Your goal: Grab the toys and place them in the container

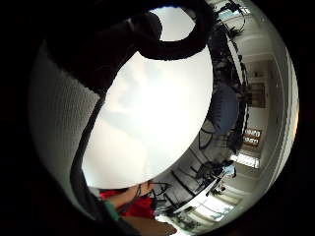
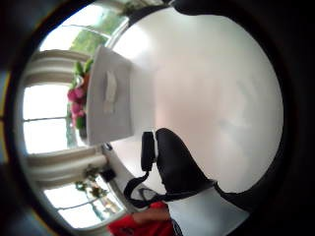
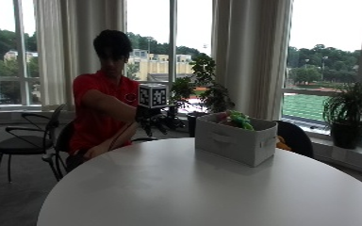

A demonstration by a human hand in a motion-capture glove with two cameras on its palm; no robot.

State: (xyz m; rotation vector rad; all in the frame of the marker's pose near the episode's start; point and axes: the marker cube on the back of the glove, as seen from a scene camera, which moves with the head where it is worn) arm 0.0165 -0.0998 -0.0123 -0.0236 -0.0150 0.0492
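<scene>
Toys (image 3: 234, 118), a soft heap of pink and green shapes, sat inside the white rectangular fabric container (image 3: 234, 141) with a cut-out handle on its side, poking just above the rim; the thumb-side palm view showed the same pink and green bundle (image 2: 78, 96) crowded against the container's (image 2: 110, 98) far wall. The container stood on the round white table (image 3: 187, 188), towards the window side, and no toy could be seen lying on the tabletop itself in any view. The person's gloved right hand (image 3: 151, 123) hung above the table edge nearest them, well apart from the container, with its dark fingers dangling downward and relaxed, loosely spread and pinching nothing. Both palm views looked out on bare white tabletop, which agreed with an empty hand held over the table. Judging from this, the sorting looked finished or nearly so, and the step in hand was probably a retreat or a search for any last piece. To do that well, the hand would want to travel low and level over the table, keeping clear of the container's near wall so the light fabric box was not nudged, and any remaining toy should be dropped from just above the rim, since the heap already stood proud and a careless release might tip something back out.
</scene>
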